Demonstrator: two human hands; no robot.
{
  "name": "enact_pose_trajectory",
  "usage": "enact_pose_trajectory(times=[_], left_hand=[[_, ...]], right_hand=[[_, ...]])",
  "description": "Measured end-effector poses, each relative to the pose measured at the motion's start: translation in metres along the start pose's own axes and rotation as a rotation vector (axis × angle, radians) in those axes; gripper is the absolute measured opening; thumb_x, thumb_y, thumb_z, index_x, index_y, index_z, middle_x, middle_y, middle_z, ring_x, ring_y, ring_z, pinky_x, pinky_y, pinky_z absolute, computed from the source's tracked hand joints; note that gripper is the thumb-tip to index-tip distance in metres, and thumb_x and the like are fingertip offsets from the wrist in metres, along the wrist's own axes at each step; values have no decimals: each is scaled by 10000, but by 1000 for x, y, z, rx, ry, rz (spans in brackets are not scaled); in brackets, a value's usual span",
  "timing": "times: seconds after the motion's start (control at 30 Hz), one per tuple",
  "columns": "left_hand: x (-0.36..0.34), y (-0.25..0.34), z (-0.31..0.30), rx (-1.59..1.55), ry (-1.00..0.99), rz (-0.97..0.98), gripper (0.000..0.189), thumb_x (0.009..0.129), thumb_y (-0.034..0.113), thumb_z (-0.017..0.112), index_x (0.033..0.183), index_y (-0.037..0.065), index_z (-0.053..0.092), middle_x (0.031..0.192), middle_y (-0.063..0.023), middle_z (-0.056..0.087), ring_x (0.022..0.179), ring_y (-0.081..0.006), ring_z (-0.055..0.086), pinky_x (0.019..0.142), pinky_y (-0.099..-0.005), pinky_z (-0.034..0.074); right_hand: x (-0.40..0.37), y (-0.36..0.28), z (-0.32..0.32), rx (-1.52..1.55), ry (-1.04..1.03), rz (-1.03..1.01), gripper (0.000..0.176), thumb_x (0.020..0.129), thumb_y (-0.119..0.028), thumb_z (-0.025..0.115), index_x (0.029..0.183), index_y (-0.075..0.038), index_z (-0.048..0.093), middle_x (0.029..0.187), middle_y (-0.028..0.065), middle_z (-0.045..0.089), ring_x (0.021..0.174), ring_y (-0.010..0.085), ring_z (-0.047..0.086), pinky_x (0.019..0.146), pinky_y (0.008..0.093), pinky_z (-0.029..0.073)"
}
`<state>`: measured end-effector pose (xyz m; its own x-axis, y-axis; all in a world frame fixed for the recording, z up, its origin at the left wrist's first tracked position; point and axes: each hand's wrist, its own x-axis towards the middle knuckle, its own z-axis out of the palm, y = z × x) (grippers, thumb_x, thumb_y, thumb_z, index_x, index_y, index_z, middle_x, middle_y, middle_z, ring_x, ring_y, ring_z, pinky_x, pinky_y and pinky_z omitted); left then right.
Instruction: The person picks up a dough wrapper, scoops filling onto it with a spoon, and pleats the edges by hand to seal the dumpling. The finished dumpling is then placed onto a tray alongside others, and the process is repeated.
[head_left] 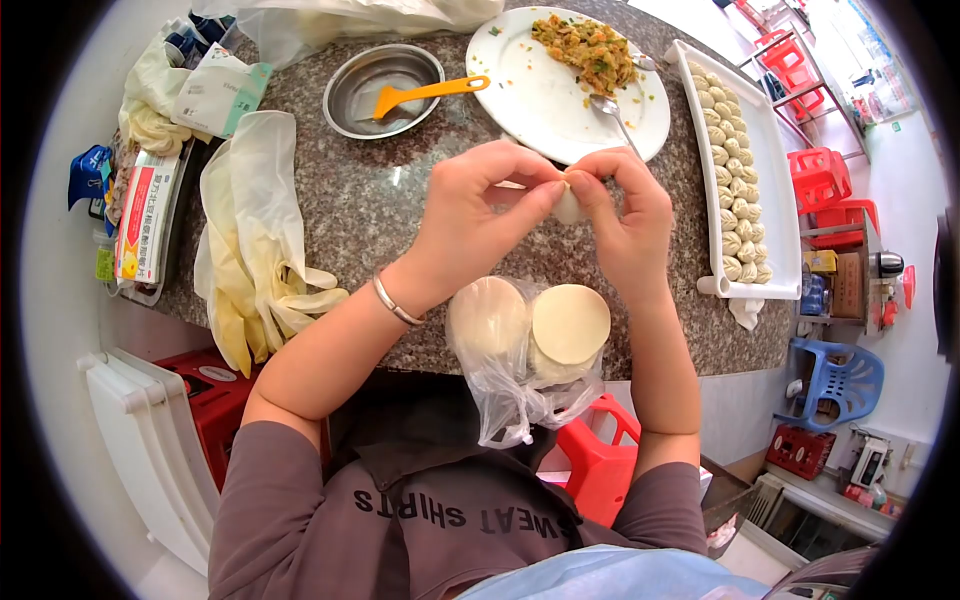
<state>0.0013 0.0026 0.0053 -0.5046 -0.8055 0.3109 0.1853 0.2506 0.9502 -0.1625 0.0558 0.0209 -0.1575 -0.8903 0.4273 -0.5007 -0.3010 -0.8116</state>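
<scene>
Both hands meet in front of the plate, pinching a small pale dumpling between them. My left hand wears a silver bangle at the wrist, and its thumb and forefinger press the dumpling's top edge. From the other side, the fingertips of my right hand close on the same edge. Below the hands, a stack of round dough wrappers lies on a clear plastic bag. Beyond them, a white plate holds a heap of chopped filling and a metal spoon.
A white tray with rows of pleated dumplings stands at the right. Left of the plate is a metal bowl with an orange-handled scraper. Pale rubber gloves lie at the left, near a carton.
</scene>
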Motion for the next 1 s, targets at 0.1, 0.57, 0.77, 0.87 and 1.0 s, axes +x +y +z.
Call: enact_pose_trajectory(times=[0.1,0.57,0.77,0.87,1.0], left_hand=[[-1,-3,1,2,68,-14,123,865,-22,670,988,-27,659,1012,-69,639,921,-114,633,785,-229,554],[1,-14,-3,-739,-44,-458,97,949,128,611,1027,71,621,1019,-31,664,953,-119,643,838,-322,571],[1,-15,-2,-745,-50,-436,111,945,123,615,1042,70,608,1014,-24,655,956,-113,634,838,-320,570],[0,-16,-3,-762,-37,-398,112,943,114,613,1045,70,600,1020,-20,648,961,-108,626,839,-317,566],[0,-12,-2,-664,-44,-371,116,945,112,606,1053,72,596,1031,-21,644,965,-106,624,841,-314,561]], right_hand=[[1,-5,2,-37,14,-55,65,835,-58,667,866,-1,659,844,98,645,781,204,621,722,307,482],[-1,1,10,167,59,112,103,879,-79,655,900,16,620,831,75,632,777,159,598,733,280,471],[-2,3,11,38,60,30,89,874,-67,653,878,16,620,840,81,631,777,171,597,731,284,468],[-1,1,14,9,68,-31,89,868,-66,659,874,15,622,823,87,630,768,183,602,722,288,471],[-3,2,12,-67,59,-37,102,874,-81,664,883,14,626,820,79,634,766,171,602,717,284,472]])
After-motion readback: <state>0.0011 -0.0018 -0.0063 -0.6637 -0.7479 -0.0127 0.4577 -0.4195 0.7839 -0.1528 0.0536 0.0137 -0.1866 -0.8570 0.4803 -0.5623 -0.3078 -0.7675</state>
